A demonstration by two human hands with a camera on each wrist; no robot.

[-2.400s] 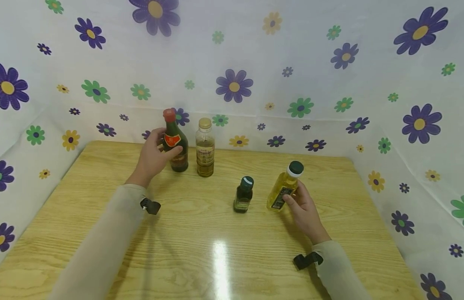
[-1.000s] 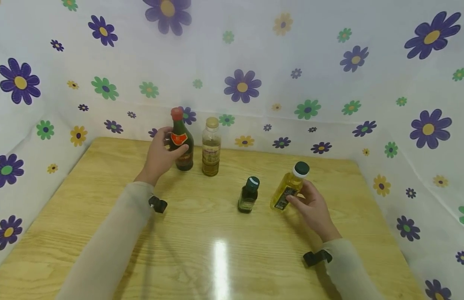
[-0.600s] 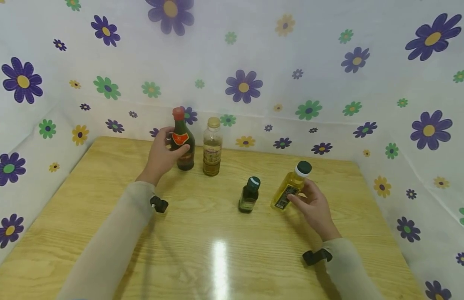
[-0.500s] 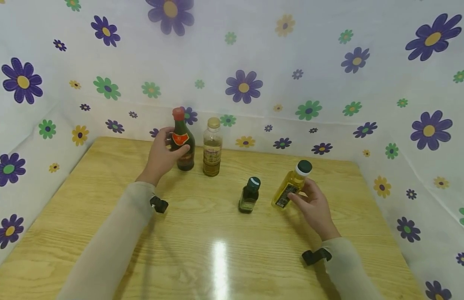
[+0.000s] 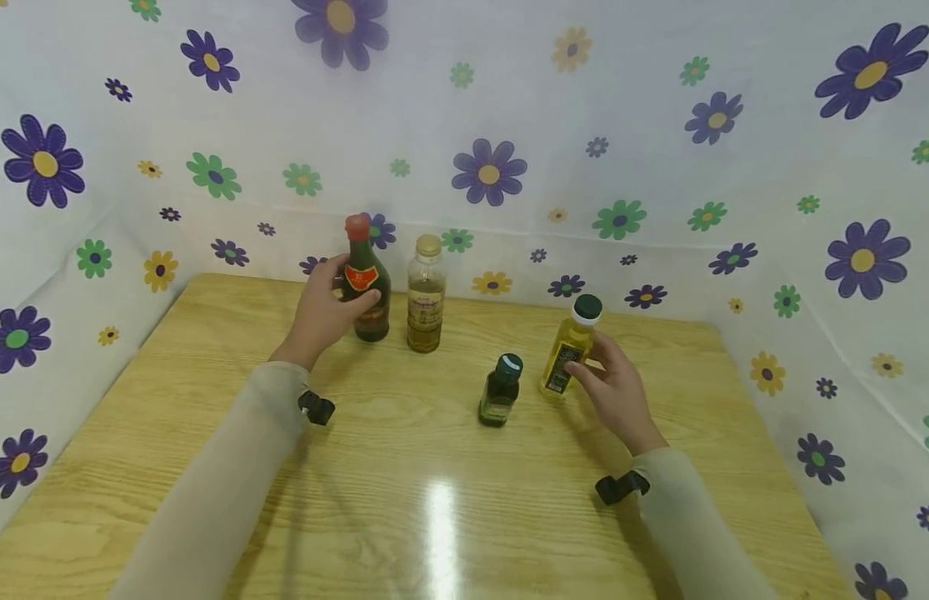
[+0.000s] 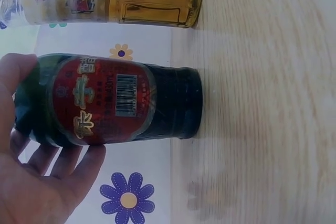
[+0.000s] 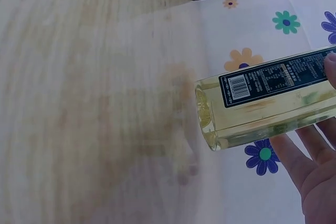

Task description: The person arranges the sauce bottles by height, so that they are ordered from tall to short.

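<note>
My left hand grips a dark green vinegar bottle with a red cap, upright at the back left of the table. Its red label and barcode face the left wrist view, where the thumb and fingers wrap the bottle's upper body. My right hand holds a clear bottle of yellow oil with a dark green cap, thumb on its black label. This oil bottle leans slightly to the right. In the right wrist view its base shows, raised over the table, with fingers beneath its side.
Beside the vinegar bottle stands a clear bottle with a yellow cap and amber liquid. A small dark green bottle stands between it and the oil bottle. A white flowered cloth hangs behind and at both sides of the wooden table.
My right hand has carried the oil bottle away from me, toward the back and slightly left, and it stands more upright. My left hand keeps its hold on the vinegar bottle in place.
</note>
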